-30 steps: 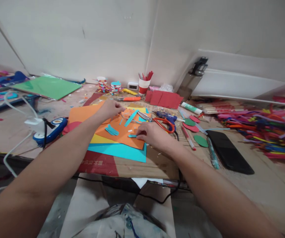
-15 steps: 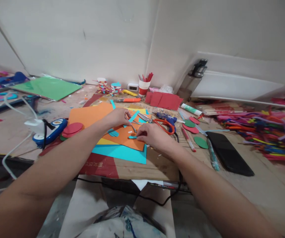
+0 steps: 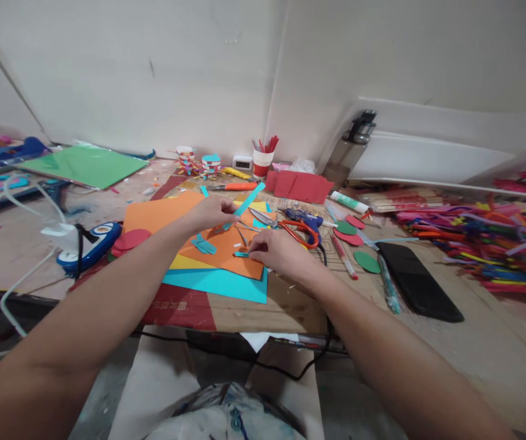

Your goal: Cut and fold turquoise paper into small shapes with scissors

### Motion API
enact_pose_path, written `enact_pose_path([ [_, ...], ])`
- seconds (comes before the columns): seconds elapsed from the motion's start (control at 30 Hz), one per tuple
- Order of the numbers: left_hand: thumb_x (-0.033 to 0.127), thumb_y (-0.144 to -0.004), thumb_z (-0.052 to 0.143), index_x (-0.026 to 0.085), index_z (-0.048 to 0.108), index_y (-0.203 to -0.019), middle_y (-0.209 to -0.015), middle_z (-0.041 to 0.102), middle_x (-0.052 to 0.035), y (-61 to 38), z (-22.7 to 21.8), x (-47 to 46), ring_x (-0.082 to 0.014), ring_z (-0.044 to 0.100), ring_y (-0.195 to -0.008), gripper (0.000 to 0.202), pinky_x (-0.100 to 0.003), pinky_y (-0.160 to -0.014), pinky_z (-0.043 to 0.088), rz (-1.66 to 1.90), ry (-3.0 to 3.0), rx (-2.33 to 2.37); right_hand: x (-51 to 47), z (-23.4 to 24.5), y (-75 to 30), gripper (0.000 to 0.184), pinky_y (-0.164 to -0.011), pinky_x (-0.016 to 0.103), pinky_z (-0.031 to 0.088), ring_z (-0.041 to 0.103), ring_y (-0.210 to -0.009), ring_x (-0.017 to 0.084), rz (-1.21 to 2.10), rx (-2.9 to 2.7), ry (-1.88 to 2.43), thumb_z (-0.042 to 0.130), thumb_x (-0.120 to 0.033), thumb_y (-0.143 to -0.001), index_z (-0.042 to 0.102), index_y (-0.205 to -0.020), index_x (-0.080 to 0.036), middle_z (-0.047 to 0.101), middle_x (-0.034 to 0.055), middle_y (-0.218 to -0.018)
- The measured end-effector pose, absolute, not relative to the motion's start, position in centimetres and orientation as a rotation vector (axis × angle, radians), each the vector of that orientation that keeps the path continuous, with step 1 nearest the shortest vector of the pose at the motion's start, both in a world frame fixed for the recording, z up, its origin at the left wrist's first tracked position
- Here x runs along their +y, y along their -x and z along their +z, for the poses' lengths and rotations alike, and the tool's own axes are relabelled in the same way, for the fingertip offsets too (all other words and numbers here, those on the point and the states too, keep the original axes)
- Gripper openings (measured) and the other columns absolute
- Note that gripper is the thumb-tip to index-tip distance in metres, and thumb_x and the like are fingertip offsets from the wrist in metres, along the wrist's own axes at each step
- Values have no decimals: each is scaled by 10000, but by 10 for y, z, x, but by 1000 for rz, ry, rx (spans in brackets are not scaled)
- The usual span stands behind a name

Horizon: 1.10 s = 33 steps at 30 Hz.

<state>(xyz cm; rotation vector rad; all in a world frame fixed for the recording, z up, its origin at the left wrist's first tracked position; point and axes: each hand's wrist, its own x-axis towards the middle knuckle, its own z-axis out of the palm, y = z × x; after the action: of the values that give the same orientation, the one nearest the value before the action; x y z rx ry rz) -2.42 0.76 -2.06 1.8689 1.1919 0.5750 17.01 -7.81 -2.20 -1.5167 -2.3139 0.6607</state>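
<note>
My left hand point(image 3: 210, 212) is closed in a pinch on a long blue paper strip point(image 3: 247, 201), lifted and slanting up to the right above the orange paper sheet point(image 3: 226, 249). My right hand point(image 3: 275, 252) is closed too, its fingertips pinching a small blue paper piece point(image 3: 241, 253) down on that orange sheet. More small blue paper pieces point(image 3: 204, 245) lie on the orange sheet between my hands. Under it lie a yellow sheet and a blue paper sheet point(image 3: 217, 282). Red-handled scissors point(image 3: 290, 226) lie just beyond my right hand.
A blue glue gun point(image 3: 306, 216), red and green paper circles point(image 3: 349, 232), a glue stick point(image 3: 347, 200), pens and a black phone point(image 3: 417, 280) lie to the right, before a heap of pipe cleaners point(image 3: 482, 235). A green sheet point(image 3: 82, 165) and a blue tape dispenser point(image 3: 88, 244) lie left. Cups stand by the wall.
My left hand moved from the far side of the papers toward the middle, took hold of the long blue strip and lifted it. My right hand stayed pinching the small blue piece.
</note>
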Motion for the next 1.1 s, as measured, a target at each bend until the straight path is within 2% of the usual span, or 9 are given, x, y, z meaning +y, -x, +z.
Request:
enact_pose_path([
  [0.2,280,-671,696,156,598,-666,-592,604,7,19,-15,2,-89,490,-530,158,-217,-499,334,641,-1872,1128,-78,-25,-168,67,-606,229,378,607,-675,118,688,-2263,1569,675,-148,-780,724,-739,-167,724,13,-737],
  [0.47,280,-697,702,154,588,-664,-609,571,32,22,-21,6,-77,473,-555,173,-229,-550,352,660,-1860,1031,-78,-22,-168,32,-589,214,384,601,-659,105,736,-2210,1595,714,-140,-739,732,-732,-165,709,-7,-709],
  [0.6,280,-706,708,149,636,-713,-669,635,3,24,-23,10,-96,539,-611,150,-235,-578,383,670,-1856,979,-75,-24,-170,52,-588,223,380,581,-647,103,766,-2233,1545,699,-149,-757,742,-732,-166,714,-7,-724],
  [0.77,220,-745,682,139,649,-767,-838,738,-69,21,-19,3,-138,661,-755,90,-244,-653,450,651,-1737,932,-71,-28,-173,58,-556,225,371,563,-615,99,814,-2206,1549,698,-187,-751,751,-728,-184,702,-17,-704],
  [0.87,137,-752,641,129,655,-794,-827,732,-70,17,-16,-1,-109,629,-675,45,-228,-603,426,652,-1727,920,-70,-26,-173,63,-531,227,356,556,-607,97,815,-2193,1615,702,-205,-750,763,-744,-190,701,-20,-714],
  [0.97,77,-762,591,130,666,-872,-841,717,-53,12,-14,-4,-72,566,-601,144,-214,-557,386,674,-1734,882,-70,-24,-172,60,-534,225,350,556,-624,99,779,-2208,1648,712,-222,-750,765,-744,-194,690,-25,-706],
  [1.1,168,-863,557,136,634,-912,-884,713,-62,8,-14,-4,-53,521,-540,97,-220,-521,352,741,-1628,898,-74,-24,-169,87,-545,235,344,542,-597,97,700,-2251,1626,674,-221,-787,754,-770,-191,683,-20,-679],
])
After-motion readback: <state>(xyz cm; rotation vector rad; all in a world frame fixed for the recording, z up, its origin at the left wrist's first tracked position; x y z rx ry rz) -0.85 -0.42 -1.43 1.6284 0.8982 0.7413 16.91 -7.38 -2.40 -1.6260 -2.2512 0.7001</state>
